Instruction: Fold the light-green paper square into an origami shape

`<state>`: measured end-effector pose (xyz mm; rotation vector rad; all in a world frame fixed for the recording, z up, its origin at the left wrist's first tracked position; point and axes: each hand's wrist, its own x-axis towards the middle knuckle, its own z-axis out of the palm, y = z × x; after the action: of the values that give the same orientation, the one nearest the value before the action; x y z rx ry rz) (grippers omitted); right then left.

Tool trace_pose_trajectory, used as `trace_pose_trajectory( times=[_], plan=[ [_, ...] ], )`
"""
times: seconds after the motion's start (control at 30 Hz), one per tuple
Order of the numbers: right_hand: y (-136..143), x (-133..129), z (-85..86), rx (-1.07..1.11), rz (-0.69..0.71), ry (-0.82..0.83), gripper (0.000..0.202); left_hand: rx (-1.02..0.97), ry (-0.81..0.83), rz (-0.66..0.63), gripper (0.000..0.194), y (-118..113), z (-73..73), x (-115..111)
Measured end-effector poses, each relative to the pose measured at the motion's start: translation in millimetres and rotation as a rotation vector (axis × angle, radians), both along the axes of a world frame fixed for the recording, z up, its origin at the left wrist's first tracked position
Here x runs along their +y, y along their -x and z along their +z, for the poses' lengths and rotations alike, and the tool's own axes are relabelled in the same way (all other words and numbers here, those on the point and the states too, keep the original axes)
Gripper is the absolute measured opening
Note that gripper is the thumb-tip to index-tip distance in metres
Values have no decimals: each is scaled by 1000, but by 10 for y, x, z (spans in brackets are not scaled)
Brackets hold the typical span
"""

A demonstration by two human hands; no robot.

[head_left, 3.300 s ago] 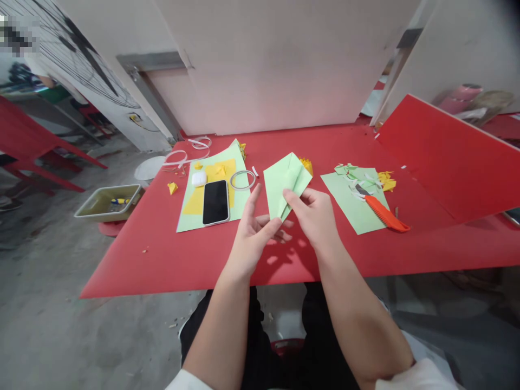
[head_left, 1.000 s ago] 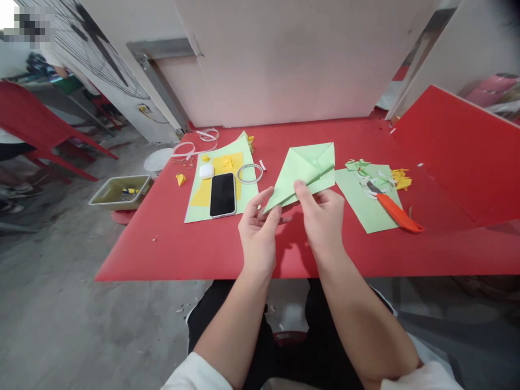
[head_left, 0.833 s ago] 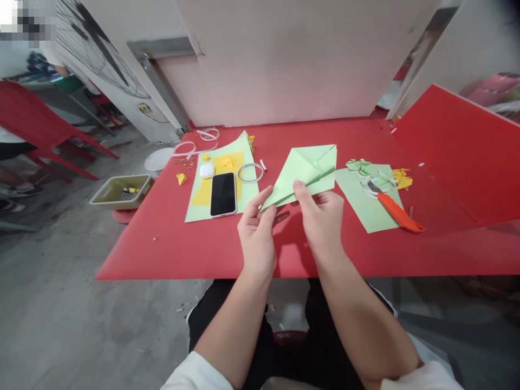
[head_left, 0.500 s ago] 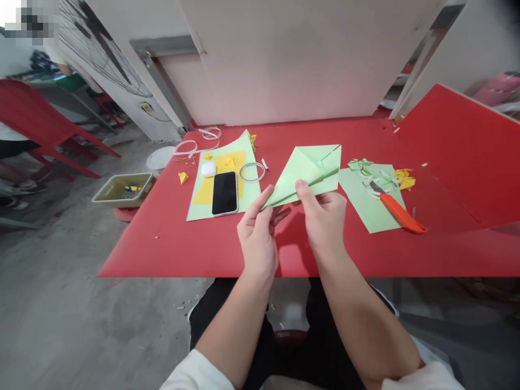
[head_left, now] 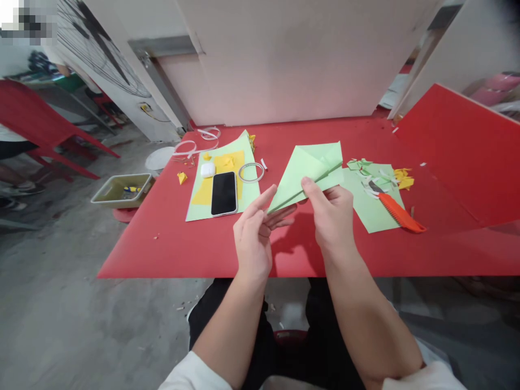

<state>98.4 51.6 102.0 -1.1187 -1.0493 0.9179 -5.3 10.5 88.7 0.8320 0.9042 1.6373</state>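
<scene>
A folded sheet of light green paper [head_left: 307, 170] is held above the table, its narrow tip pointing toward me at the lower left. My right hand [head_left: 333, 211] pinches its lower edge, thumb on top and the fingers curled beneath, partly hidden. At the tip is my left hand [head_left: 254, 235], fingers stretched and apart. Its index finger runs along the left edge, while other fingers reach under the paper. Left of the hands, a phone [head_left: 224, 193] lies on a green sheet [head_left: 195, 213], near a ring-shaped roll of tape [head_left: 251, 172].
The red table [head_left: 162, 254] carries an orange-handled utility knife [head_left: 401, 213] and green paper scraps [head_left: 365, 168] on another green sheet [head_left: 369, 216] at right. A white case [head_left: 208, 170] and yellow paper pieces [head_left: 182, 177] lie left. A red board [head_left: 459, 157] leans at right; a bin [head_left: 122, 190] stands left.
My left hand has loosened, its fingers now stretched farther apart around the paper's tip. My right hand and the paper's lower part have shifted slightly right. A fold at the paper's upper right lies flatter.
</scene>
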Motion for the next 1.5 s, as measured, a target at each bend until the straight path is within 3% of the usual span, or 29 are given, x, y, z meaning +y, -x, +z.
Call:
trace_pose_trajectory(
  times=[0.13, 0.37, 0.57, 0.8, 1.27, 1.5],
  plan=[
    [-60, 34, -4, -33, 65, 32, 27, 105, 112, -125, 43, 90, 82, -4],
    [-111, 60, -5, -32, 44, 25, 30, 53, 160, -371, 58, 203, 156, -17],
    [-168, 77, 8, -40, 8, 13, 32, 80, 156, -320, 58, 174, 184, -36],
    [-191, 49, 22, -131, 148, 28, 26, 180, 144, -247, 62, 113, 105, -29],
    [-280, -144, 233, -341, 119, -1, 33, 192, 185, -488, 98, 110, 260, -187],
    [-321, -163, 265, -393, 82, -21, 34, 115, 188, -530, 94, 160, 235, -207]
  ],
)
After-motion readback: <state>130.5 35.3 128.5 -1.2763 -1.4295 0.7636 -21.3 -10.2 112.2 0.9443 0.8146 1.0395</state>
